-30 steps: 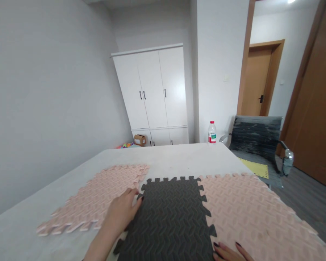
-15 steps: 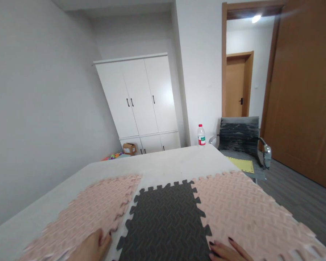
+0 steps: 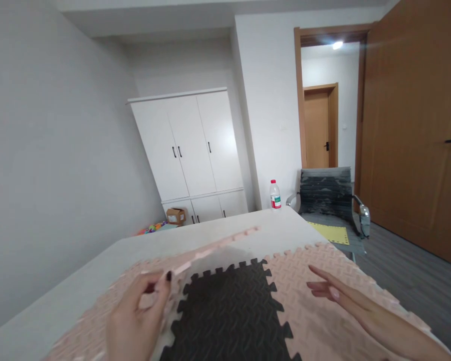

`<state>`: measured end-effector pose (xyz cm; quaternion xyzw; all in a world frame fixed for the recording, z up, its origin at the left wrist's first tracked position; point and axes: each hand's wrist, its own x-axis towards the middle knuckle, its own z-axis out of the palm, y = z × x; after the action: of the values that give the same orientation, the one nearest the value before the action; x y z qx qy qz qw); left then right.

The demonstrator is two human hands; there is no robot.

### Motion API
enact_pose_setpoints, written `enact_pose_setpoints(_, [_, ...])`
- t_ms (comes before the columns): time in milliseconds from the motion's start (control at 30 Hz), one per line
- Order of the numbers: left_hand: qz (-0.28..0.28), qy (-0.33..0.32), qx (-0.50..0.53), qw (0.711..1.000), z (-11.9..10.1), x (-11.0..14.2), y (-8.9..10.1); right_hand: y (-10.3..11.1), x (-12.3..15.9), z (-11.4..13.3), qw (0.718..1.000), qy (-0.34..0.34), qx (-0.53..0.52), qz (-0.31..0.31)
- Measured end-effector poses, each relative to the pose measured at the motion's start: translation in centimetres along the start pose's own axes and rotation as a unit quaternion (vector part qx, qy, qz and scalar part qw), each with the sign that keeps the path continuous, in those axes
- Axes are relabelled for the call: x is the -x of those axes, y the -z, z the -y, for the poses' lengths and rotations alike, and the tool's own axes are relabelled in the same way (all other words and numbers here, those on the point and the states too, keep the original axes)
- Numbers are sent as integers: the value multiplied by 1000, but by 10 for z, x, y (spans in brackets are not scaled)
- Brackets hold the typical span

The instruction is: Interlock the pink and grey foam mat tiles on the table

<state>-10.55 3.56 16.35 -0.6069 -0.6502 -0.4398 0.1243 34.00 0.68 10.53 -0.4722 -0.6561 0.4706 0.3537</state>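
My left hand (image 3: 137, 311) pinches the near end of a long, thin pink foam strip (image 3: 225, 243) between thumb and fingers. The strip slants up and away to the right above the white table, casting a faint shadow. Under that hand lies a textured pink foam mat (image 3: 93, 318), partly covered by it. A dark grey foam mat (image 3: 229, 311) with jigsaw edges lies in the middle. Along its right side sits another pink foam mat (image 3: 296, 268), their edges meeting. Above this one my right hand (image 3: 346, 298) hovers, empty, fingers stretched out.
On the white table's (image 3: 281, 228) far edge stands a plastic bottle (image 3: 275, 195) with a red cap. Beyond is a chair (image 3: 325, 193) with a yellow mat piece (image 3: 328, 233) on its seat. A cardboard box (image 3: 176, 216) sits before the white cabinet (image 3: 191, 145).
My left hand has risen and now holds the pink foam strip up. My right hand has lifted off the mats' seam and moved right. The view has tilted slightly upward.
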Motion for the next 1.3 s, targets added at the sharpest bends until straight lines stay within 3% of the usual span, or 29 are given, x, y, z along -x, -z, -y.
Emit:
enact_pose_setpoints(100, [30,-86,111,990,-69,1,-27,0,-27,-6,990,-25,-124,69])
enact_pose_setpoints(167, [67,-129,142,979,-98,2,-44,0,-43,-14,970,-47,-223,85])
enact_pose_setpoints(300, [86,-211,172,958,-130,3,-63,18,-64,-20,923,-37,-382,-17])
enact_pose_setpoints(400, [81,-253,185,946,-139,-1,-73,52,-73,-15,902,-37,-412,-122])
enact_pose_setpoints(467, [101,-276,184,938,-141,-7,-85,78,-80,-16,901,-38,-406,-149])
enact_pose_setpoints(567, [185,-299,163,922,-138,-16,-118,112,-98,-32,913,-51,-374,-152])
enact_pose_setpoints(667, [280,-279,89,914,-131,-20,-162,136,-125,-65,930,-58,-290,-217])
enact_pose_setpoints(833, [355,-230,0,906,-119,-15,-224,147,-171,-122,948,-118,-106,-277])
enact_pose_setpoints(1067, [391,-223,-49,892,-119,-19,-260,150,-217,-166,944,-118,72,-299])
enact_pose_setpoints(1300, [395,-211,-61,892,-122,-28,-286,155,-235,-179,928,-71,226,-287])
